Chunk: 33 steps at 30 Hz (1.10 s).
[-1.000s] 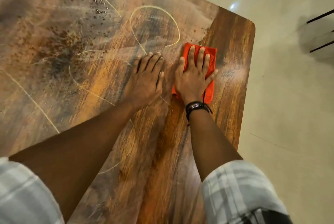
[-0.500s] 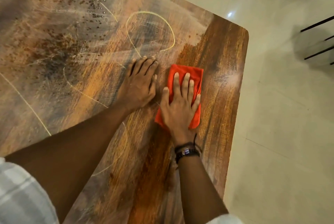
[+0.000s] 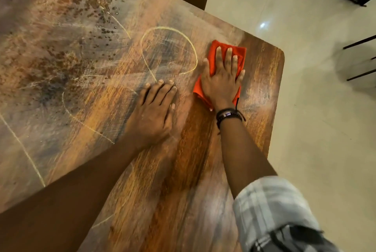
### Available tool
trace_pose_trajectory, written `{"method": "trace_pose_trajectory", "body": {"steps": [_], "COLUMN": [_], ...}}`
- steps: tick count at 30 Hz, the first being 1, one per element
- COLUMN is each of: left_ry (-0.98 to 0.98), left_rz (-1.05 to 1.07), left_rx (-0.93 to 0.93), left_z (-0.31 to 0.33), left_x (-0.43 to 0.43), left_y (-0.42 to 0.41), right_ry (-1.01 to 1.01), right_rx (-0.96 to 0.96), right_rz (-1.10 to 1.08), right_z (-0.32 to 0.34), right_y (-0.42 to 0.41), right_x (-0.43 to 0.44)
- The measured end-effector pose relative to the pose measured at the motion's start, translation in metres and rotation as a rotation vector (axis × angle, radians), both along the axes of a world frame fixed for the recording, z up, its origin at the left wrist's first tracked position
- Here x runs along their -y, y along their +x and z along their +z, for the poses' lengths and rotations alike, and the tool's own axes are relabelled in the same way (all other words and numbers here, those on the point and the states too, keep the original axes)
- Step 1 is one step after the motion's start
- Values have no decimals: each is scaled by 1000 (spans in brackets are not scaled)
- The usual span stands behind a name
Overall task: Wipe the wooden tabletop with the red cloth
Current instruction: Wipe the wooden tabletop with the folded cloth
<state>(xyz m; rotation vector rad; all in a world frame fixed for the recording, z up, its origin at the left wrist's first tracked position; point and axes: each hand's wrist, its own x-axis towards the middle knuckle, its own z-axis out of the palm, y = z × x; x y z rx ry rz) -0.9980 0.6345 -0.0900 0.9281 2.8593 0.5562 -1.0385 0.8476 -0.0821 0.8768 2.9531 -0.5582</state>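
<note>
The right hand [image 3: 221,83] presses flat, fingers straight, on a folded bright-red fabric cloth [image 3: 241,54] right of centre, near the rounded corner of the streaky brown wooden tabletop [image 3: 183,180]. The left hand [image 3: 152,113] lies flat, holding nothing, beside it. Pale chalky smears [image 3: 168,30] mark the upper left; glossy cream floor tiles [image 3: 315,129] fill the right.

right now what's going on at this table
A person is wiping a wooden tabletop. The right hand presses flat on a folded red cloth near the table's far right corner. The left hand rests flat on the bare wood beside it. Chalky lines and dark specks cover the left part, not yet wiped.
</note>
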Motion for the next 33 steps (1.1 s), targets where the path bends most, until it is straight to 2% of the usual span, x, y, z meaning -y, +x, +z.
{"method": "trace_pose_trajectory", "body": {"steps": [5,10,16,20,26,29,33], "left_ry": [25,8,14,64,247,254,241], "left_rz": [-6,-12,-22,-21,50,58,89], "left_rx": [-24,-29,-26,-21,30,39,87], "left_z": [-4,-5,-3,-2,-1,-1,-1], "left_x": [-2,-2,-1,0,2,0,-1], "left_y": [-1,-2,-3,-2,-1,-2,-3], "right_ry": [2,-11,-12,5,56,76,60], "right_rx": [28,53,36,-20,-77,-48,-34], "right_rz": [-17,-7,61,132,142,134,110], "right_z": [5,6,4,0,-3,-4,-5], "right_y": [-79,-111,-72,3,112,104,39], "right_x": [-48,-66,-43,13,93,90,61]}}
